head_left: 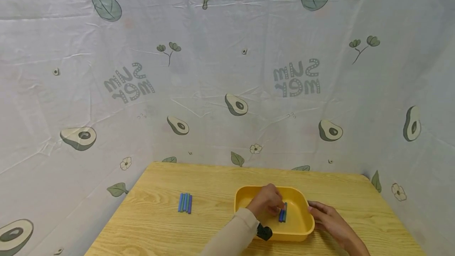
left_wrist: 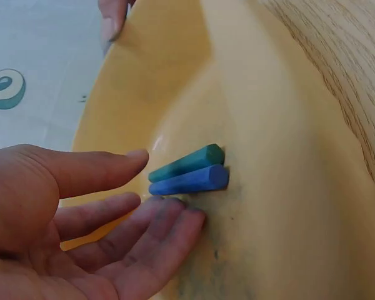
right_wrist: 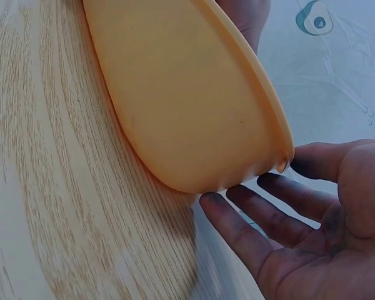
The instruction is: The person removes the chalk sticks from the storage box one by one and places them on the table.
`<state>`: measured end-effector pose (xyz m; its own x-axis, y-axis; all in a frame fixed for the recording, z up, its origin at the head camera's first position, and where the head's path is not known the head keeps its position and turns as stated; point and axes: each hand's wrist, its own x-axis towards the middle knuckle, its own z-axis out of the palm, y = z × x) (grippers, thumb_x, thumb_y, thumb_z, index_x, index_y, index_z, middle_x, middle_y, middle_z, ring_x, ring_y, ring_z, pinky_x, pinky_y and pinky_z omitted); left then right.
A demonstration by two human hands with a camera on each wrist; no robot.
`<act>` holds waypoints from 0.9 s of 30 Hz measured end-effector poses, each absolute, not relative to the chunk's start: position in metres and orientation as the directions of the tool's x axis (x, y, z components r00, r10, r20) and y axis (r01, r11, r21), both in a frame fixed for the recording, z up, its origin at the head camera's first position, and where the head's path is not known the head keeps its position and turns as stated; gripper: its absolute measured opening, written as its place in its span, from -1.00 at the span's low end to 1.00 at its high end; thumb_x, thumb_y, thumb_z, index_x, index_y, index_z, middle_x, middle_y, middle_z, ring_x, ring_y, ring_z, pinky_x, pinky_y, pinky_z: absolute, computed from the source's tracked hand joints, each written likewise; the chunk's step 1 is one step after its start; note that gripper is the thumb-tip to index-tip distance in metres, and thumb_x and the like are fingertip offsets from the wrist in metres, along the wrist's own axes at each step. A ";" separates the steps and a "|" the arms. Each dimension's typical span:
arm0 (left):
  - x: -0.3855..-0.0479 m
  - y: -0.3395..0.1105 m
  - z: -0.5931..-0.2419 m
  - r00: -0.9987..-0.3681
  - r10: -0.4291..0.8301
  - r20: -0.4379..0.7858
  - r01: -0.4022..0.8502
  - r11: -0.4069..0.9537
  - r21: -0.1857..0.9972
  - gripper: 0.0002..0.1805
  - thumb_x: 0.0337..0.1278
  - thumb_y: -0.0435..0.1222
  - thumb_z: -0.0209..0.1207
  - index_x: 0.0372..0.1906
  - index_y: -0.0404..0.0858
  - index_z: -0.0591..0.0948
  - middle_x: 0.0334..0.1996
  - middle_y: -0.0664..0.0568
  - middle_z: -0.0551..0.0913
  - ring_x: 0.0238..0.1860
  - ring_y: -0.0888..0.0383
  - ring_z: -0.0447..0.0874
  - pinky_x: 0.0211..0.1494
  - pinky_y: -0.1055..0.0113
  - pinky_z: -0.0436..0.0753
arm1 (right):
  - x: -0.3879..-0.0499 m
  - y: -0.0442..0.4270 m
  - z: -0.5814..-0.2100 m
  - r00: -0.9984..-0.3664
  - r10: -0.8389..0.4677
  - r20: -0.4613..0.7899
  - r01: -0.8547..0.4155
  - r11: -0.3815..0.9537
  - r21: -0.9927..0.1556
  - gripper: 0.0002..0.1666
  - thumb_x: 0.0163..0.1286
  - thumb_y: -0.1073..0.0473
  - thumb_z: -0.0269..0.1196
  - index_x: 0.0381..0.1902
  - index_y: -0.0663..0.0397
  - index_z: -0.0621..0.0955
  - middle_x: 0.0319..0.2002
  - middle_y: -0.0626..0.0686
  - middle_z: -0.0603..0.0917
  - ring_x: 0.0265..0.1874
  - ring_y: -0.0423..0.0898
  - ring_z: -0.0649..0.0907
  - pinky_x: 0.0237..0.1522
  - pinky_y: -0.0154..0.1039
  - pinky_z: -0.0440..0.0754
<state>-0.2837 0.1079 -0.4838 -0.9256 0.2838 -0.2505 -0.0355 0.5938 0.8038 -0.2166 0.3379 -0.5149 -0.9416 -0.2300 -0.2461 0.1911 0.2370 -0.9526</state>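
My left hand [head_left: 267,201] reaches down into a yellow plastic tray [head_left: 298,237]. A green chalk stick [left_wrist: 186,164] and a blue chalk stick [left_wrist: 190,181] lie side by side on the tray floor. In the left wrist view the thumb points toward the near end of the green stick, and dusty fingertips [left_wrist: 190,215] lie just below the blue one; no grip on either shows. At the tray's right end my right hand [head_left: 328,220] holds the rim, with its thumb at the edge and smudged fingertips [right_wrist: 214,203] against the outer wall.
Several blue, green and purple chalk sticks [head_left: 185,203] lie in a row on the wooden table [head_left: 153,224], left of the tray. A patterned sheet [head_left: 213,70] hangs behind the table. Coloured dust marks the tray floor.
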 end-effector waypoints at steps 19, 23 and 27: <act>-0.285 0.129 -0.495 -0.966 0.139 -0.220 -0.048 0.736 0.675 -0.72 -0.11 -0.57 0.59 -0.71 -0.36 0.72 -0.76 -0.06 0.63 -0.69 0.05 0.76 -0.57 0.30 0.75 | -0.211 0.336 -0.517 -0.946 -0.234 -0.223 0.171 0.224 -0.959 -0.09 0.79 -0.07 0.00 0.63 0.62 0.04 0.57 0.60 0.21 0.30 0.17 0.71 0.19 -0.02 0.79; -0.285 0.128 -0.492 -0.959 0.141 -0.247 -0.072 0.720 0.690 -0.72 -0.05 -0.64 0.48 -0.71 -0.38 0.70 -0.72 -0.07 0.65 -0.67 0.02 0.77 -0.53 0.27 0.77 | -0.209 0.337 -0.517 -0.945 -0.252 -0.211 0.155 0.222 -0.963 -0.09 0.79 -0.07 0.00 0.63 0.62 0.02 0.57 0.61 0.21 0.30 0.17 0.71 0.19 -0.02 0.79; -0.284 0.127 -0.489 -0.946 0.141 -0.290 -0.115 0.692 0.712 -0.70 -0.03 -0.67 0.46 -0.70 -0.37 0.69 -0.68 -0.06 0.65 -0.64 0.02 0.74 -0.45 0.23 0.82 | -0.208 0.337 -0.519 -0.944 -0.261 -0.203 0.147 0.220 -0.964 -0.08 0.79 -0.07 -0.01 0.63 0.62 0.02 0.57 0.61 0.22 0.30 0.17 0.70 0.19 -0.02 0.79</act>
